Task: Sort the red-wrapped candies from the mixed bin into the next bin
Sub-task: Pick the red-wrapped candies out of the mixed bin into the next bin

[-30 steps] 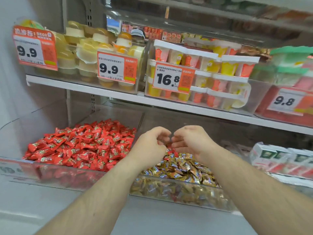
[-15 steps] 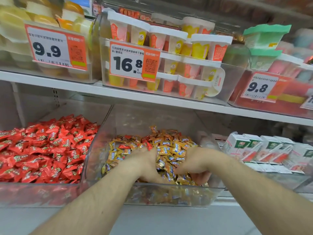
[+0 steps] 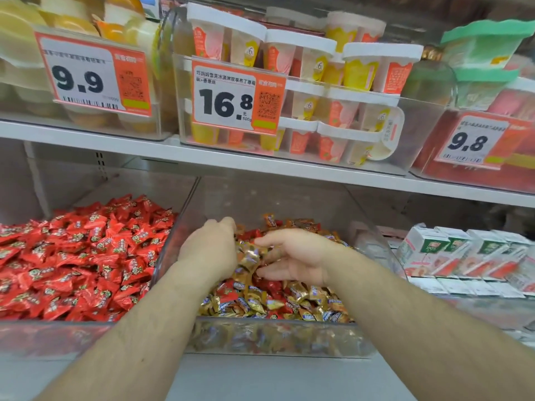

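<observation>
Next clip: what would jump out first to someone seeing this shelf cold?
Likely the bin of red-wrapped candies at lower left. Beside it on the right, the left hand and right hand dig in the clear mixed bin of mostly gold-wrapped candies. Above, bold orange price tags read 9.9, 16.8 and 9.8.
</observation>
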`<state>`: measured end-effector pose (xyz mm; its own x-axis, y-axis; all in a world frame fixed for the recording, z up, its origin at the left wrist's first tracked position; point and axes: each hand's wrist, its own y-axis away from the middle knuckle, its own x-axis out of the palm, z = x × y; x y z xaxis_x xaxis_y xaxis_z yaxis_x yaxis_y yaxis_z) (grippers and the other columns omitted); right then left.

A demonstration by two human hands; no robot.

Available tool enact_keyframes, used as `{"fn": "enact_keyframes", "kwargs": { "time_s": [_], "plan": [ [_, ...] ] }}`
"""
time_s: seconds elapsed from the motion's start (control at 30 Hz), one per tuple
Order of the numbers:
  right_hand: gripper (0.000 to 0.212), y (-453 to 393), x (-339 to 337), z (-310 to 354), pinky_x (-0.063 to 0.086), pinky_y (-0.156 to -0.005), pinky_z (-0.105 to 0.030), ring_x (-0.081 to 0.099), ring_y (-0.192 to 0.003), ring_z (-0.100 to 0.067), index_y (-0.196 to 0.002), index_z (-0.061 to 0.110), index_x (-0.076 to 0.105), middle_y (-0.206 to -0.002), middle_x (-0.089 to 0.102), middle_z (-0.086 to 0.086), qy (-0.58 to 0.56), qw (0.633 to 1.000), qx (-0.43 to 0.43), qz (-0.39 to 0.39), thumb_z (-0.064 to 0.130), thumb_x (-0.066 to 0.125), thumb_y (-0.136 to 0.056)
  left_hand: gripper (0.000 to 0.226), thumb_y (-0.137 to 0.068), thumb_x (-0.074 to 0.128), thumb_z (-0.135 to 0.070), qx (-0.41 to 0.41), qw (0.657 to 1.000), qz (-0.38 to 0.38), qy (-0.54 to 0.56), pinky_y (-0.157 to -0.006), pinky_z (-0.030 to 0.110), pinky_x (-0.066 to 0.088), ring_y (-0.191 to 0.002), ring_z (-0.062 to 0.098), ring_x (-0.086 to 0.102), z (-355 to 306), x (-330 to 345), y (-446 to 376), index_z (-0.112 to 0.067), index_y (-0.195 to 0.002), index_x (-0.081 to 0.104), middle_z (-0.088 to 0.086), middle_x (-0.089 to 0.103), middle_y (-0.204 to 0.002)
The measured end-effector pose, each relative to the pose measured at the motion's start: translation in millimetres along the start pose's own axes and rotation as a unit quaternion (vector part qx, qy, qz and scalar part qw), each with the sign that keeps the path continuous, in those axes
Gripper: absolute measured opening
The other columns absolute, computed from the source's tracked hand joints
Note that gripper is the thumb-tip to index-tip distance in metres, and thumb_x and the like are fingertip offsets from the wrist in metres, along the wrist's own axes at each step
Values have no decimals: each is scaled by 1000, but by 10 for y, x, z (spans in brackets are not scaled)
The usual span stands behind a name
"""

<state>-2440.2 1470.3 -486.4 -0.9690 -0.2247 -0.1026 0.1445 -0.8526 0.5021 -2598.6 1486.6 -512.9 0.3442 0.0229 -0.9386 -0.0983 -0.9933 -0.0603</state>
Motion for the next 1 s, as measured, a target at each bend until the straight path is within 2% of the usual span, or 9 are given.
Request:
{"fn": "enact_keyframes", "kwargs": {
  "time_s": [0.17,0.3,0.43,0.5,0.6,0.7,0.8,0.93,1.0],
  "plan": [
    [22,213,-308,-73,62,-77,-36,73,-81,-19,-110,18,63,-98,68,-5,276,950,-71,-125,15,69,-88,33,-83,58,-7,132,982,125,42,-77,30,54,-88,13,60,-92,77,88,-35,-97,66,-12,60,-93],
    [26,312,-366,-217,60,-77,-32,70,-79,-15,-101,17,74,-94,75,-7,418,901,-89,-78,0,61,-86,15,-81,69,-15,132,971,200,6,-75,30,56,-80,11,62,-65,69,107,-27,-90,68,-14,61,-82],
    [37,233,-183,-285,55,-77,-20,65,-90,-11,-109,12,74,-101,71,0,526,845,-86,-32,-6,49,-88,33,-72,81,-33,104,966,234,-27,-76,32,54,-88,16,63,0,62,150,-25,-100,65,-8,64,-94],
    [36,104,-107,-344,55,-81,-28,65,-98,-17,-108,13,74,-110,71,-1,589,805,-64,-23,-3,50,-87,32,-75,81,-29,101,966,235,-31,-74,31,53,-89,16,61,-1,92,177,-24,-101,64,-7,62,-95],
    [11,-14,-54,-395,45,-59,-29,57,-69,-23,-87,7,62,-81,60,-8,688,725,-15,-47,1,53,-85,27,-76,77,-14,95,970,224,-23,-61,24,45,-83,15,57,13,114,186,-24,-96,63,-8,59,-91],
    [10,-41,-53,-396,45,-63,-31,49,-68,-21,-87,14,52,-74,45,0,751,655,27,-79,10,61,-85,27,-78,69,-6,85,972,219,-11,-58,22,42,-77,13,55,52,78,185,-24,-97,63,-7,57,-87],
    [8,-98,-51,-433,43,-59,-29,49,-64,-18,-86,14,57,-74,50,0,738,671,-2,-69,18,64,-84,30,-79,57,-1,75,977,198,26,-49,20,37,-67,10,51,90,0,169,-25,-96,62,-9,53,-78],
    [12,-138,-20,-450,43,-54,-26,48,-61,-16,-86,12,63,-72,54,-1,683,728,-33,-42,23,67,-83,42,-83,47,7,54,980,176,70,-45,17,36,-84,14,58,101,-74,168,-29,-99,60,-3,54,-103],
    [12,-149,2,-459,40,-53,-25,45,-60,-16,-80,12,59,-70,52,-1,656,753,-42,-24,20,67,-81,46,-82,41,11,54,981,167,79,-40,16,33,-74,12,59,88,-92,162,-27,-98,63,6,59,-111]
  ]
}}
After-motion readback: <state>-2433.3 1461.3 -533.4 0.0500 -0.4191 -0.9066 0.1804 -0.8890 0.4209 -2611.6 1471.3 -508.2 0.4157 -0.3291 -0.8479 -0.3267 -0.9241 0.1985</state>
